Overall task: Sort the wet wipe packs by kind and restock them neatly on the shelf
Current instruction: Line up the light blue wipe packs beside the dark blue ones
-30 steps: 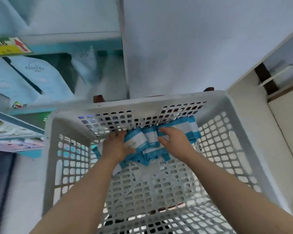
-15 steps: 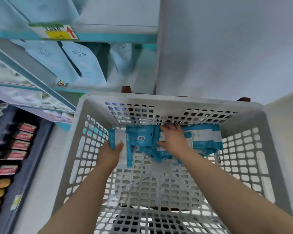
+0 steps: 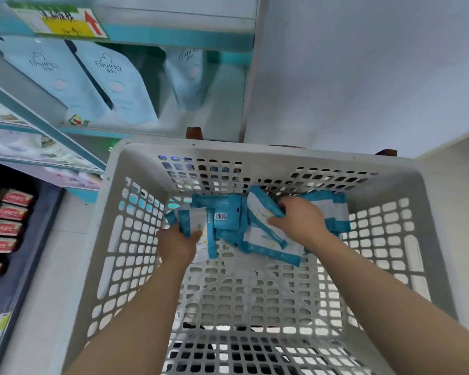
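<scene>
We are reaching into the white basket (image 3: pixel 255 155): our left hand (image 3: pixel 178 243) is gripping one blue-and-white wet wipe pack (image 3: pixel 198 226), our right hand (image 3: pixel 298 223) another; the loose pile (image 3: pixel 228 220) is lying between them, shelf (image 3: pixel 173 36) upper left.

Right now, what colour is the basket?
Pale grey-white basket, clearest in the head view.

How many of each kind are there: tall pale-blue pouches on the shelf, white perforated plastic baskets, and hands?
Tall pale-blue pouches: 3
White perforated plastic basket: 1
Hands: 2 (left hand, right hand)
Total: 6
Small blue-and-white wipe packs in the basket: heap too jumbled to count.
</scene>
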Action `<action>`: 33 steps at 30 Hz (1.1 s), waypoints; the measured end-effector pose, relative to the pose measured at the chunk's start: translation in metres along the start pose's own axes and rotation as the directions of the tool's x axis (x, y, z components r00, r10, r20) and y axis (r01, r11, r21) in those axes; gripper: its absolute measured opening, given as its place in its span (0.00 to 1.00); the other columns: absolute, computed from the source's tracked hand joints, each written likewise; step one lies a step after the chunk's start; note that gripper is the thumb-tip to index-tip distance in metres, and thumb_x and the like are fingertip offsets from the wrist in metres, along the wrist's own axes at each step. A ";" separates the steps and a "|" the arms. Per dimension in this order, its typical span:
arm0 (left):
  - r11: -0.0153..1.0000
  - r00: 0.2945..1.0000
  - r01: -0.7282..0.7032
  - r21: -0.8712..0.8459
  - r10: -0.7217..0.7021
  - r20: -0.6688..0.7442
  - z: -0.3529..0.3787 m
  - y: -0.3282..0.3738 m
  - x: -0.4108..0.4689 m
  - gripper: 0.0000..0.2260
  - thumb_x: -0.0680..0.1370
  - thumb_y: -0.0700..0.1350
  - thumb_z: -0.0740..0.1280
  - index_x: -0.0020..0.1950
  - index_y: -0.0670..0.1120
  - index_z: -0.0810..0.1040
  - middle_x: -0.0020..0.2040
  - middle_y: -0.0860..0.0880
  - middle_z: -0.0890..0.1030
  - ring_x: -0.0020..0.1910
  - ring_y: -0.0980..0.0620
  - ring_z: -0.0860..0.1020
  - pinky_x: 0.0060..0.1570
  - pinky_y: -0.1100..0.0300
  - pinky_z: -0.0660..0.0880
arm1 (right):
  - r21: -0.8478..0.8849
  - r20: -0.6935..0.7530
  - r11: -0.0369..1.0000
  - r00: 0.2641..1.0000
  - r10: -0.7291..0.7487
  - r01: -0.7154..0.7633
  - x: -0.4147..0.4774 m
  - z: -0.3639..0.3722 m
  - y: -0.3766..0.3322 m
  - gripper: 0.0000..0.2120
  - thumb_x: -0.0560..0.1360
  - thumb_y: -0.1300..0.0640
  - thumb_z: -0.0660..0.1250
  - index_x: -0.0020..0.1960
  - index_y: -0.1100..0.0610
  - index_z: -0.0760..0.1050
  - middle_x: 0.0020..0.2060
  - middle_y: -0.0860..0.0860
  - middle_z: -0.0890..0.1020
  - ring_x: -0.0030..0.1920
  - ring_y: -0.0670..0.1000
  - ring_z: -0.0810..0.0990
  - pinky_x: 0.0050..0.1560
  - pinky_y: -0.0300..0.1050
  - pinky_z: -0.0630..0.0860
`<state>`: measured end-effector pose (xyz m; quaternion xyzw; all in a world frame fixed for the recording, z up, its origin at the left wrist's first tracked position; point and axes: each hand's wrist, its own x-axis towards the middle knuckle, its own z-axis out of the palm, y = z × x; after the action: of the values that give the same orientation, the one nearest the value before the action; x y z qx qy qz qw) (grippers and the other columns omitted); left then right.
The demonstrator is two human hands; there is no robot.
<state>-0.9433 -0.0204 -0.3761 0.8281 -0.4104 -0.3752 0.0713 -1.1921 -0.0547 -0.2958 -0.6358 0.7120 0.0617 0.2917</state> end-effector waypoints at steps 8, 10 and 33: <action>0.942 0.991 -0.087 -0.323 0.114 0.064 -0.016 0.016 -0.039 0.27 0.74 0.36 0.72 0.69 0.42 0.65 0.57 0.47 0.75 0.52 0.48 0.75 0.48 0.59 0.70 | 0.154 -0.152 0.985 0.984 0.096 -0.073 -0.042 0.031 0.022 0.10 0.71 0.47 0.70 0.49 0.51 0.80 0.45 0.52 0.78 0.45 0.54 0.78 0.40 0.45 0.75; 0.929 0.982 -0.059 -0.364 0.120 0.148 -0.017 0.016 -0.049 0.38 0.74 0.35 0.71 0.77 0.46 0.52 0.68 0.45 0.71 0.60 0.47 0.74 0.53 0.56 0.71 | 0.174 -0.142 0.983 0.987 0.080 -0.055 -0.052 0.040 0.021 0.08 0.72 0.48 0.69 0.46 0.52 0.79 0.40 0.48 0.80 0.40 0.50 0.78 0.33 0.42 0.69; 0.680 0.956 -0.151 -0.717 0.286 0.070 -0.168 0.025 -0.120 0.10 0.78 0.40 0.66 0.59 0.49 0.77 0.53 0.49 0.84 0.48 0.52 0.84 0.45 0.58 0.78 | 0.374 -0.138 0.878 0.954 -0.266 0.299 -0.095 -0.037 -0.102 0.11 0.72 0.48 0.70 0.46 0.56 0.78 0.40 0.51 0.81 0.38 0.50 0.79 0.37 0.46 0.76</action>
<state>-0.8906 0.0190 -0.1791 0.6460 -0.3367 -0.5636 0.3895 -1.1065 -0.0076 -0.1898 -0.6637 0.6210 -0.1511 0.3887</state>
